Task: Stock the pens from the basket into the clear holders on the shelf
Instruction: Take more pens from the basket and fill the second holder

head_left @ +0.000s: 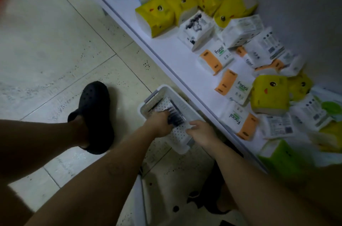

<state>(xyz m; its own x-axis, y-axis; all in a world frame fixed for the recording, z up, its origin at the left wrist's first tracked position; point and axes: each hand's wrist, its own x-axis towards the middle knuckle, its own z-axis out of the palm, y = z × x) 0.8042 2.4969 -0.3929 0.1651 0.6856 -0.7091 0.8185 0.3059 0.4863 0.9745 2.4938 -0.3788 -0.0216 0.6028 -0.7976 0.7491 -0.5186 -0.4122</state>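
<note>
A white perforated basket [162, 94] sits on the tiled floor beside the low white shelf [172, 55]. A bunch of dark pens [175, 115] lies inside it. My left hand [160, 124] reaches into the basket and curls round the near end of the pens. My right hand [200, 131] is at the basket's right side, fingers bent down toward the pens' end; whether it grips anything is hidden. No clear holders are in view.
Several tissue packs, yellow [155, 16], white and orange [214, 59], lie scattered on the shelf. A foot in a black clog [96, 112] stands left of the basket. A green pack [283, 159] sits at the shelf's near end.
</note>
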